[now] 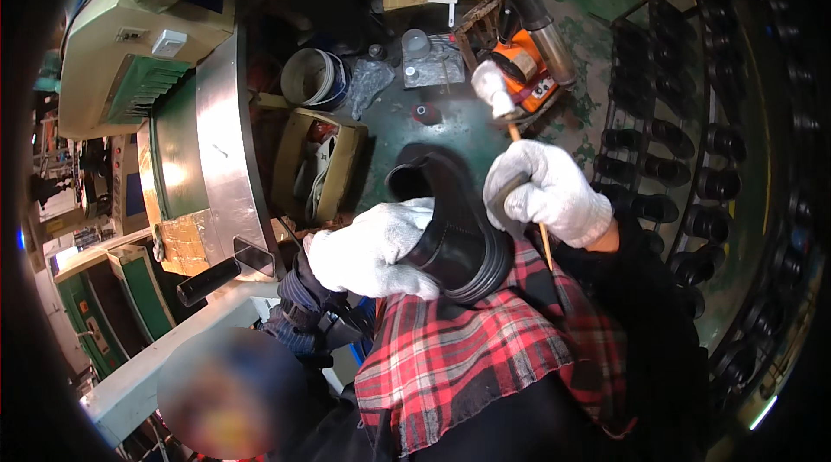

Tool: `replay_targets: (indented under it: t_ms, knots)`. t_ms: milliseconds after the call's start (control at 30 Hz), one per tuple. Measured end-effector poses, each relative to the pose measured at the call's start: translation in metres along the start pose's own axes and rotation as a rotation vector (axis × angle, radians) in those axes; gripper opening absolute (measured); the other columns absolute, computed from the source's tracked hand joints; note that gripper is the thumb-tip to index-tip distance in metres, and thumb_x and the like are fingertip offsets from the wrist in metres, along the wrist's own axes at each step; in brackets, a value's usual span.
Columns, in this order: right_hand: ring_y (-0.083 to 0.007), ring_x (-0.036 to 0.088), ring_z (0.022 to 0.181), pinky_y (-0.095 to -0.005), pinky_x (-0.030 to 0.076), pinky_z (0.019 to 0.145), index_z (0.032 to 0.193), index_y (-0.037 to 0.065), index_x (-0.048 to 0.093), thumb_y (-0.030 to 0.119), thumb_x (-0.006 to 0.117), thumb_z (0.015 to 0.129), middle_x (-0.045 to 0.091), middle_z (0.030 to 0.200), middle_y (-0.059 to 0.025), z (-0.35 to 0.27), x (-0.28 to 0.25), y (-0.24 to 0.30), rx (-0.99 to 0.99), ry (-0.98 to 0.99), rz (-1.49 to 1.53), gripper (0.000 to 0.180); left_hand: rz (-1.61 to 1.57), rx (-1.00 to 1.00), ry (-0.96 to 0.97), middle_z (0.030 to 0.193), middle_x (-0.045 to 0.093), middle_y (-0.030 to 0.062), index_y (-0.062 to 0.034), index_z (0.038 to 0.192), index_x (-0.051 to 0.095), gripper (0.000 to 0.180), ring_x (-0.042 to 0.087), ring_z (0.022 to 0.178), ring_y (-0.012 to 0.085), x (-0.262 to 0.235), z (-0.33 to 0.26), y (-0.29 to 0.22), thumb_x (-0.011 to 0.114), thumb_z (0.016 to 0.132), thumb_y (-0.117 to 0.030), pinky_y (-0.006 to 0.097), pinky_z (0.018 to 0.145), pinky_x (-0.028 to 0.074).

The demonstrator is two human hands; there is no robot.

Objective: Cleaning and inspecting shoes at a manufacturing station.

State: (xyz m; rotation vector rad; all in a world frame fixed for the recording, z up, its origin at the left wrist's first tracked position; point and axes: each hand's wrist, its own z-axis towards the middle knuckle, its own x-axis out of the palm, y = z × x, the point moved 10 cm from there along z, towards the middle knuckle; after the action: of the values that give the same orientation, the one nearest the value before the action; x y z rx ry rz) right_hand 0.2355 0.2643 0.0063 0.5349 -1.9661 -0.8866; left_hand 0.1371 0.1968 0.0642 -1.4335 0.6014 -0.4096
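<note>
A black leather boot with a ridged sole edge rests over my lap, its open top tilted up and away from me. My left hand, in a white knitted glove, is closed around the boot's left side. To the right of the boot, my gloved right hand grips a thin wooden stick. White cloth is bunched at the stick's far end, in front of the orange machine. A red plaid cloth covers my lap under the boot.
An orange machine with a metal cylinder stands ahead right. Racks of black shoes line the right side. Ahead left are a white bucket and a cardboard box. A metal-edged workbench borders the left; a small dark-red spool-like object lies ahead.
</note>
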Motion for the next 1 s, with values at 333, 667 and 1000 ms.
replay_targets:
  t_ms: [333,667,1000]
  knots:
    - [-0.0135,0.065,0.079,-0.0262,0.052,0.072,0.100,-0.004,0.064,-0.008,0.067,0.080,0.068,0.091,-0.0078,0.001,0.024,0.000,-0.064,0.132,-0.403,0.021,-0.369,-0.213,-0.034,0.116,0.066,0.0155,0.0001,0.099,0.071,0.042,0.058,0.108,0.0286,0.017,-0.009,0.030,0.088,0.073,-0.028,0.042,0.103,0.037]
    - [-0.0242,0.067,0.085,-0.0342,0.054,0.079,0.112,0.000,0.059,0.018,0.064,0.093,0.068,0.094,-0.0137,0.008,-0.136,-0.017,-0.328,-0.468,0.242,0.027,-0.417,-0.119,-0.124,0.118,0.064,0.0180,0.0043,0.107,0.068,0.057,0.059,0.109,0.0275,0.007,-0.011,0.025,0.093,0.061,-0.017,0.039,0.096,0.044]
    - [-0.0342,0.060,0.114,-0.0512,0.048,0.100,0.127,0.007,0.055,0.044,0.059,0.096,0.064,0.121,-0.0146,0.065,-0.143,-0.090,-0.297,-0.417,0.604,0.049,-0.359,-0.136,-0.077,0.135,0.057,0.0194,0.0026,0.117,0.066,0.065,0.034,0.138,0.0381,0.006,-0.006,0.024,0.089,0.065,-0.028,0.051,0.115,0.019]
